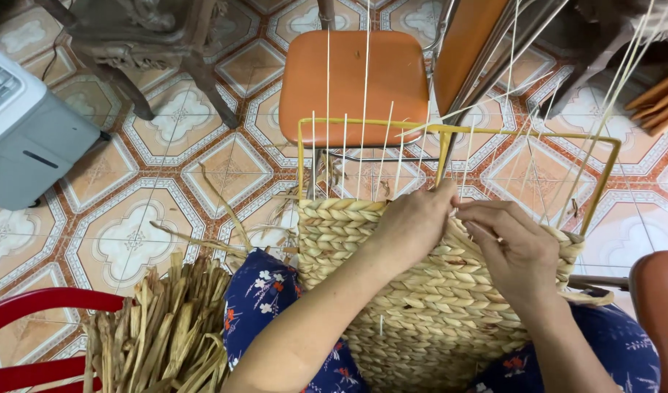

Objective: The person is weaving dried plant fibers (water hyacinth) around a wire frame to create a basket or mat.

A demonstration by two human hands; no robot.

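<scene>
A half-woven basket (348,240) of braided straw-coloured fibre rests on my lap, built on a yellow wire frame (363,124) with thin pale upright spokes (364,94). My left hand (414,222) presses on the top row of the weave, fingers closed on a fibre strand near the frame's middle post. My right hand (512,244) sits just to its right, fingers pinching the same weaving strand at the top edge. The strand itself is mostly hidden by the fingers.
A bundle of dried fibre (166,327) lies at lower left beside a red chair (35,320). An orange stool (352,73) stands ahead on the patterned tile floor (130,233). A grey appliance (21,131) sits at left, dark carved furniture legs (130,51) behind.
</scene>
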